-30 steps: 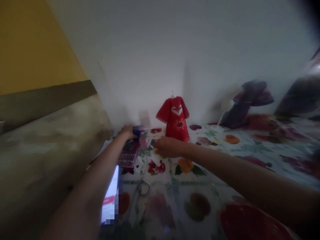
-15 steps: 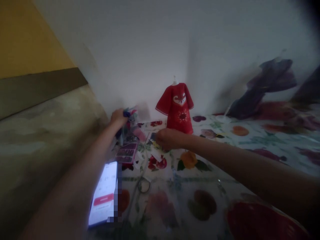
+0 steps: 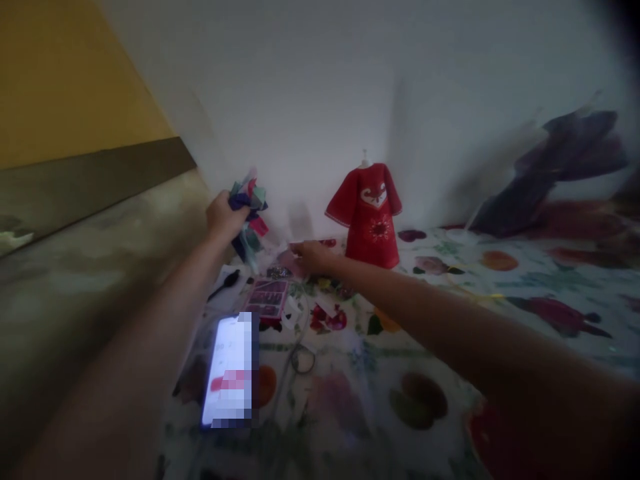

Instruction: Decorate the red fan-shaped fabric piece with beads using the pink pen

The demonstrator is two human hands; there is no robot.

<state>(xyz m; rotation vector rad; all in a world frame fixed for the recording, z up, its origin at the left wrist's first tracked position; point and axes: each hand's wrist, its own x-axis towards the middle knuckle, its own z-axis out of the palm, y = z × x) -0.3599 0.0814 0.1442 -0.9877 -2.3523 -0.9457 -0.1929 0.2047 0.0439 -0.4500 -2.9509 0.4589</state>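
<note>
Raised off the table at the left, my left hand (image 3: 224,217) is closed around a bundle of fabric scraps (image 3: 250,203) in teal, navy, pink and whitish tones, which stick out on the right and hang below the fist. My right hand (image 3: 315,259) is low over the back of the table, its blurred fingers pressed together beside a pale pink item (image 3: 289,261); whatever they pinch is hidden. Between and below the hands lies a flat pink-framed case (image 3: 267,298) with dark compartments. A small dark glittery thing (image 3: 279,273) sits just behind it.
A small red dress (image 3: 373,213) stands on a stand against the wall. At the right, a dark dress (image 3: 565,157) leans on another stand. A lit phone (image 3: 220,373) lies in front, near a looped cable (image 3: 303,360). A fruit-patterned cloth (image 3: 370,407) covers the table.
My left hand has lifted the bundle up from the table, bringing more of it into sight. My right hand has shifted left, away from the red dress. The view has turned slightly left.
</note>
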